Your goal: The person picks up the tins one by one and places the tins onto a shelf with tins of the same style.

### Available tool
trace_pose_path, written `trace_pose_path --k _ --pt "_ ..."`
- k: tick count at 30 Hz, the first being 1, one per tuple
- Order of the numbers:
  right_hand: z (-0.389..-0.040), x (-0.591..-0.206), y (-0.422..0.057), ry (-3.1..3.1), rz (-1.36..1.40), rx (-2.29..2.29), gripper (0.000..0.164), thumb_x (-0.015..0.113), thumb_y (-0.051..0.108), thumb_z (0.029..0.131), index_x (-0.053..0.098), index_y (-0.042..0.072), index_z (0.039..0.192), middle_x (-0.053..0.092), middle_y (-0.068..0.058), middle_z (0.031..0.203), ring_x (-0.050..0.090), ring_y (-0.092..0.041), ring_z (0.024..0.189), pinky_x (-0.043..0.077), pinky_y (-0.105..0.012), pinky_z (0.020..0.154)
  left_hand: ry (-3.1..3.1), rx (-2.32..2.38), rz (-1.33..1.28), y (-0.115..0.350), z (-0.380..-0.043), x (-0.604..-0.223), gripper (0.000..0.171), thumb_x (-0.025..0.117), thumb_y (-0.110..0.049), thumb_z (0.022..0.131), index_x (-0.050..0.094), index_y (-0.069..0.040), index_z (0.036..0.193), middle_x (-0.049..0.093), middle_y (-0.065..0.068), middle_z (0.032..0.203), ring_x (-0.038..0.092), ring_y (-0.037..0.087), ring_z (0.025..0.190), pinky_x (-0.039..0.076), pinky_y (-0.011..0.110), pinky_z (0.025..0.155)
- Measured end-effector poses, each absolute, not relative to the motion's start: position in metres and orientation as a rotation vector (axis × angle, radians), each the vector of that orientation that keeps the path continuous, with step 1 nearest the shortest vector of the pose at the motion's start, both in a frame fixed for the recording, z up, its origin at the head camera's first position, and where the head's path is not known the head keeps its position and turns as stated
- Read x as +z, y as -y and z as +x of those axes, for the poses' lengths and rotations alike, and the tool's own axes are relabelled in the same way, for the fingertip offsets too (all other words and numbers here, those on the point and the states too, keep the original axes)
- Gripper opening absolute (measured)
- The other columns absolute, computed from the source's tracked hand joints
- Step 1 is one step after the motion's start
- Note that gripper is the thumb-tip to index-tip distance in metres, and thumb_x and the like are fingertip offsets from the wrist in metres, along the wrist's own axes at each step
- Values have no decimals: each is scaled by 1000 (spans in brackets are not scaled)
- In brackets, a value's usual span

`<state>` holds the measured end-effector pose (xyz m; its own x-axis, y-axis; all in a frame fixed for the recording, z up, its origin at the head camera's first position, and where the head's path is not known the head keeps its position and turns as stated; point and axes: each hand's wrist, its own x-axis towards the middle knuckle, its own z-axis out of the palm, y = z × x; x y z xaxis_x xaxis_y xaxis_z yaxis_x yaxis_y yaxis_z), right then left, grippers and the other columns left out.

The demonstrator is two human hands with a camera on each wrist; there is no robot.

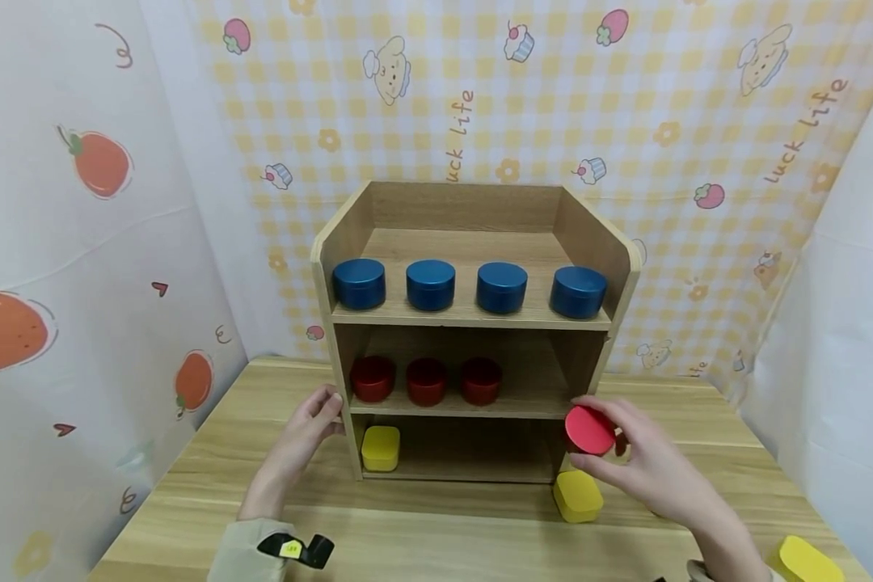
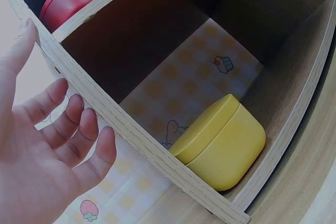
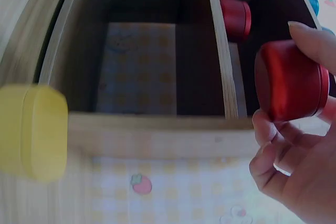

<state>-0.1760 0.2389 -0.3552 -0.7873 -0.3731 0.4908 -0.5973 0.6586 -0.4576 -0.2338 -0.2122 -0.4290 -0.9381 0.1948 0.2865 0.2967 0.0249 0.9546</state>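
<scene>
My right hand (image 1: 651, 465) pinches a round red tin (image 1: 589, 430) between thumb and fingers, at the right side of a wooden shelf unit (image 1: 473, 319). In the right wrist view that red tin (image 3: 291, 80) is in front of the middle level's opening. Three red tins (image 1: 426, 382) stand on the middle level, left to centre. Beside the unit's left panel is my left hand (image 1: 301, 440), holding nothing. Its fingers are loosely bent in the left wrist view, with the thumb at the panel's edge. A yellow tin (image 2: 223, 145) sits at the left of the bottom level.
Several blue tins (image 1: 431, 284) stand in a row along the top level. On the table (image 1: 422, 537), one yellow tin (image 1: 578, 495) lies by the unit's front right corner. Another yellow tin (image 1: 807, 560) is at the lower right. Patterned cloths (image 1: 473, 97) hang behind and at the sides.
</scene>
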Motion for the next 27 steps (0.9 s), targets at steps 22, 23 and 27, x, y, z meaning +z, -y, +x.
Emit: trace_pose_path --k 22,23,27 --pt "-194 -360 -174 2497 421 659 62 81 30 81 55 9 133 58 -11 109 55 -21 76 47 -37 59 2186 -2095 -522 213 -234 -429 25 43 -18 107 49 6 112 56 12 106 59 25 97 52 33 80" --pt "-196 -360 -173 2494 400 665 62 81 31 81 55 9 132 58 -12 108 55 -22 76 48 -38 59 2186 -2097 -523 213 -234 -429 25 43 -18 107 49 6 112 56 12 106 59 25 97 52 33 80" --pt "-203 -362 -167 2484 329 702 61 78 32 83 54 7 133 59 -16 111 59 -28 83 51 -45 66 2184 -2102 -522 212 -234 -428 23 43 -18 106 49 4 109 56 11 106 59 26 97 52 33 80"
